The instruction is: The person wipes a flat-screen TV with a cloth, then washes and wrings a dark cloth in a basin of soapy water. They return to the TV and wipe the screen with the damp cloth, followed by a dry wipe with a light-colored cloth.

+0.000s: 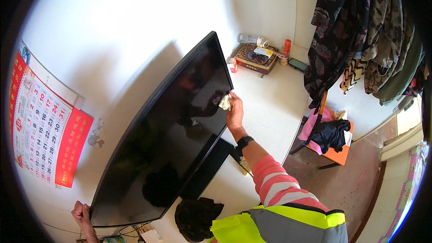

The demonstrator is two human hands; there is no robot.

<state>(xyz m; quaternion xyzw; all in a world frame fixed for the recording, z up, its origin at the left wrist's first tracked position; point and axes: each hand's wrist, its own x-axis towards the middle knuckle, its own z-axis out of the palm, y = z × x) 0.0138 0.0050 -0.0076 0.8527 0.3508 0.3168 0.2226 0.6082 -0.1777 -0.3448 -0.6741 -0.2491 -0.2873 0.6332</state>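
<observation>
A flat-screen television point(158, 135) with a black frame spans the middle of the view, tilted in the picture, its glossy screen full of reflections. My right hand point(234, 111) presses a crumpled white cloth point(225, 102) against the screen near its right edge. A dark wristband point(244, 141) circles that wrist. At the lower left, my left hand point(82, 212) is curled at the corner of the television's frame, its thumb against the edge. Some of its fingers are hidden. The television's black stand point(206, 167) rests on a white tabletop point(270, 98).
A patterned box point(250, 61) carries sunglasses point(258, 56) and a tape roll point(263, 42). A dark fabric-like item point(194, 219) lies below the screen, near cables point(133, 231). An orange chair point(339, 155) holds clothes; garments point(341, 30) hang above. A calendar point(42, 121) is on the wall.
</observation>
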